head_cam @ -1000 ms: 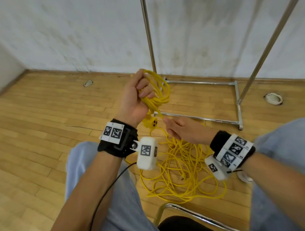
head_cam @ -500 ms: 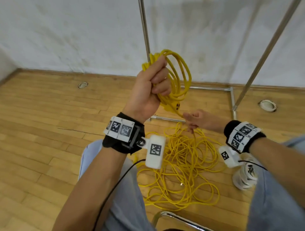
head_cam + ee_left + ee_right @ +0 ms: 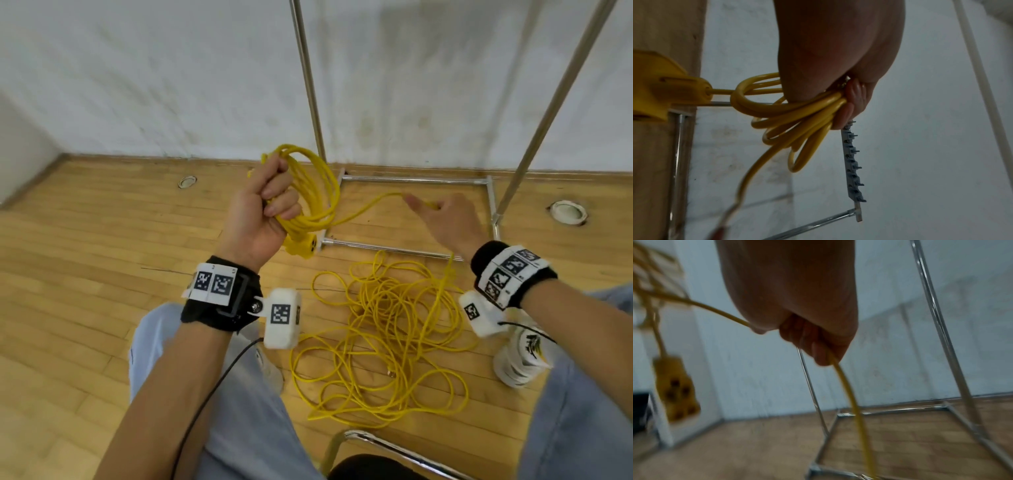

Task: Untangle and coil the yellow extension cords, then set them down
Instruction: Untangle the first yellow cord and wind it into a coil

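Plainly, the biggest hazard lay on the wooden floor [image 3: 85, 291]: the loose heap of yellow extension cord [image 3: 387, 342], sprawled in crossing loops between the person's knees, well short of the back wall. If the strand was drawn upward faster than those loops could free themselves, I judged a crossing could cinch into a knot, or the whole heap could drag along the floor toward the metal rack base [image 3: 411, 180] and snag on its bars.

Smaller, the finished coil [image 3: 308, 192] hung from the left hand [image 3: 260, 212], whose fingers were curled tightly round several turns; the yellow socket block [image 3: 303, 246] dangled just beneath. Its weight could swing and twist the turns out of line, or a slackened grip could spill them.

Smallest, a single strand [image 3: 370, 205] ran from the coil to the right hand [image 3: 445, 222], which held it in curled fingers with the rest trailing down to the heap. Too loose a hold would let it slip.

No container showed in any view.
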